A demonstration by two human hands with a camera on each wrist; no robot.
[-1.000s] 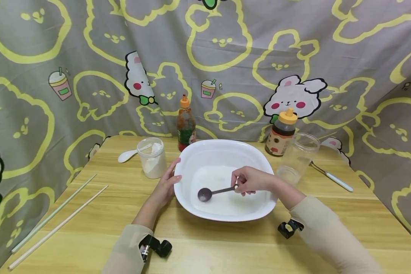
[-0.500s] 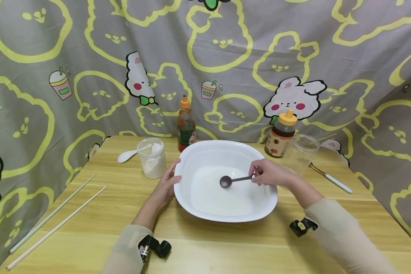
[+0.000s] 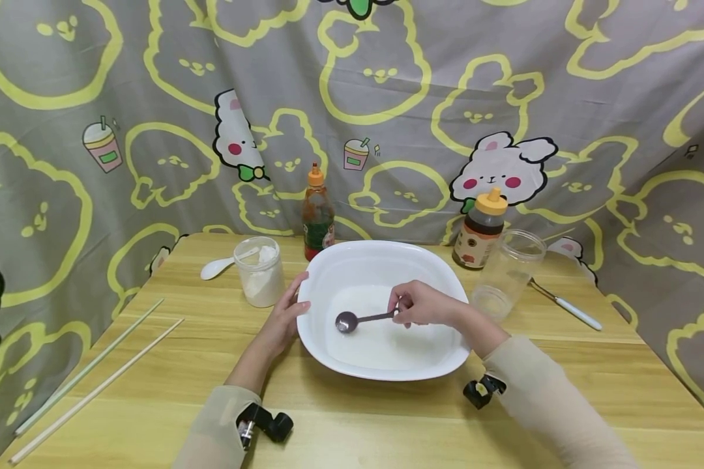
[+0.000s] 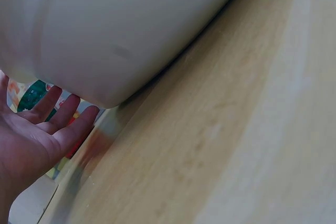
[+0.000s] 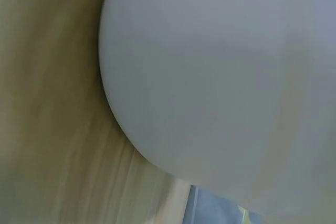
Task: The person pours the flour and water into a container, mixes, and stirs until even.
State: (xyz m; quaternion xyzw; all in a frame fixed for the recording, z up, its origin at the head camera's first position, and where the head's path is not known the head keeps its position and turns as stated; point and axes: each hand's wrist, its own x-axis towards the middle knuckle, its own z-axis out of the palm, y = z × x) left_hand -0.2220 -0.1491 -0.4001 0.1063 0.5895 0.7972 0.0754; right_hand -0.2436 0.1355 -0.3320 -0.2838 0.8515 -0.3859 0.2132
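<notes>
A white basin (image 3: 381,257) with whitish liquid (image 3: 375,352) in its bottom stands in mid-table. At its left rim my left hand (image 3: 284,316) grips, the thumb over the edge and the other fingers on the outer wall; those fingers also show in the left wrist view. Over the basin my right hand (image 3: 425,305) pinches the handle end of a dark measuring spoon (image 3: 347,322). The spoon's round bowl points left, low over or in the liquid; I cannot tell which. The right wrist view has only the basin's outer wall (image 5: 210,93) and the table, with the right hand out of sight.
A jar of white powder (image 3: 262,283) and a white spoon (image 3: 216,268) are left of the basin. Behind stand a red sauce bottle (image 3: 319,225) and a dark syrup bottle (image 3: 478,238). A clear jar (image 3: 507,273), a light-handled utensil (image 3: 577,312) and two sticks (image 3: 102,384) flank it.
The measuring spoon has gone right and then back left across the basin with my right hand. My left hand has stayed on the rim.
</notes>
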